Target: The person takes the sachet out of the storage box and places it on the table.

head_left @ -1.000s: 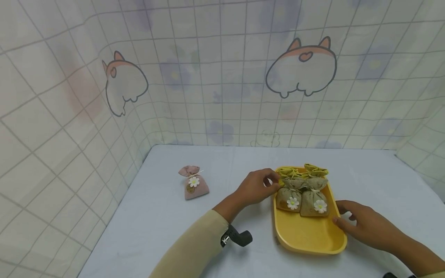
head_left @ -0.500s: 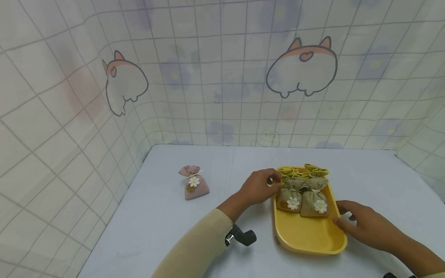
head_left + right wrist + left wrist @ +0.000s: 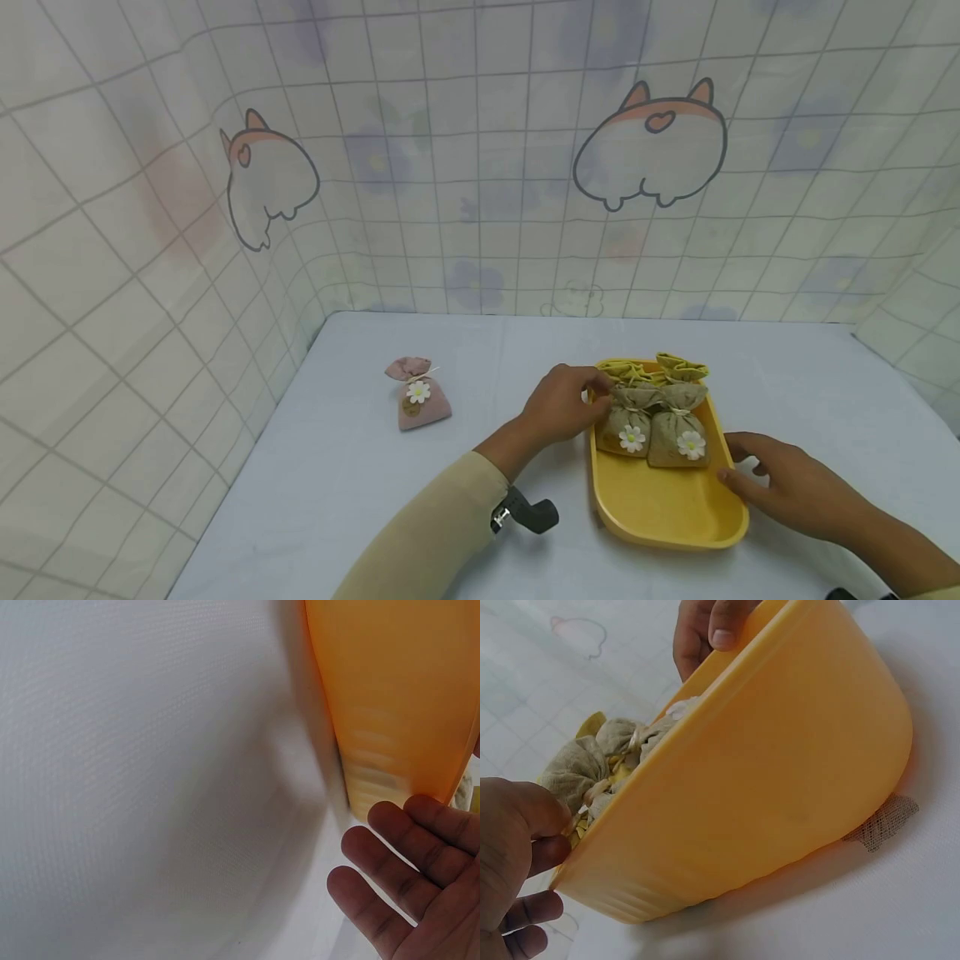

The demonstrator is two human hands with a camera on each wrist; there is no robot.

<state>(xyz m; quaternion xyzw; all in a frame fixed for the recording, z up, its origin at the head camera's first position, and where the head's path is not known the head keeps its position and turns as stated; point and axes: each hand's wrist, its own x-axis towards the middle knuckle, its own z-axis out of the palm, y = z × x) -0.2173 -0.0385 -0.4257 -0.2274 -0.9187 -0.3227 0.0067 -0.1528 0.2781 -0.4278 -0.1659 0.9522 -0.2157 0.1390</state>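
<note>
The yellow plastic basket (image 3: 660,504) holds several small drawstring pouches at its far end. Two are grey-green with white cloth flowers, the left pouch (image 3: 622,429) and the right pouch (image 3: 678,437); behind them show yellow pouch tops (image 3: 682,367). My left hand (image 3: 564,404) is at the basket's far left rim, fingers bent, thumb and forefinger tips against a grey-green pouch neck (image 3: 577,772); whether they pinch it is unclear. My right hand (image 3: 787,483) holds the basket's right rim, thumb inside, a fingertip on the outer wall and the other fingers (image 3: 379,859) stretched out.
A pink pouch (image 3: 423,404) with a white flower lies on the white table (image 3: 315,517) to the left. Brownish mesh cloth (image 3: 885,821) pokes out from under the basket. Checked curtains with cartoon corgis (image 3: 652,150) hang behind the table.
My left hand has shifted slightly right, its fingertips now further over the basket's rim and closer to the pouches. The right hand, basket and pouches show no clear movement.
</note>
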